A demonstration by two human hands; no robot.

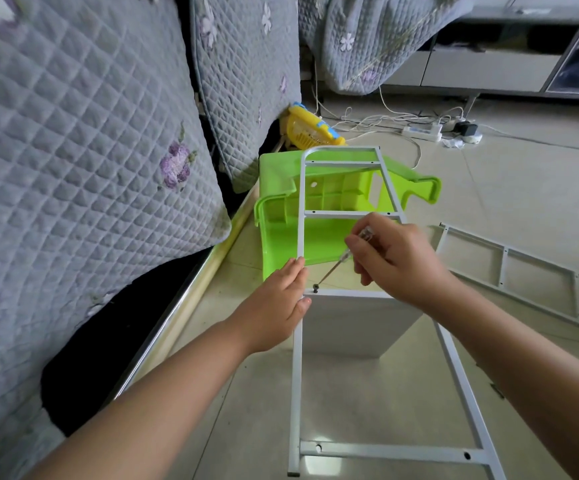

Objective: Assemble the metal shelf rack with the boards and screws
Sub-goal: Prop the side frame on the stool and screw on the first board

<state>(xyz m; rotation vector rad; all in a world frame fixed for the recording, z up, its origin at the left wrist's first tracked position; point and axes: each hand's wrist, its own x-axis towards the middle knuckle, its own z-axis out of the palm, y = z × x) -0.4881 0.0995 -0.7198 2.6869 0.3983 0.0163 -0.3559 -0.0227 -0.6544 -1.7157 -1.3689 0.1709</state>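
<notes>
The left hand (274,308) rests flat with straight fingers on the white metal ladder-shaped frame (298,237), which stands on a white board (353,323) on the floor. The right hand (398,261) grips a thin clear-handled screwdriver (345,258) with its tip on a small dark screw (315,287)

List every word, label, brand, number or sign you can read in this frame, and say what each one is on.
None can be read.
Yellow plastic basket: blue patches that may be stickers, too blurred to tell any text.
Power strip: no legible marking, too small.
Screwdriver, white metal frame, white board, green plastic stool: no print visible.
</notes>
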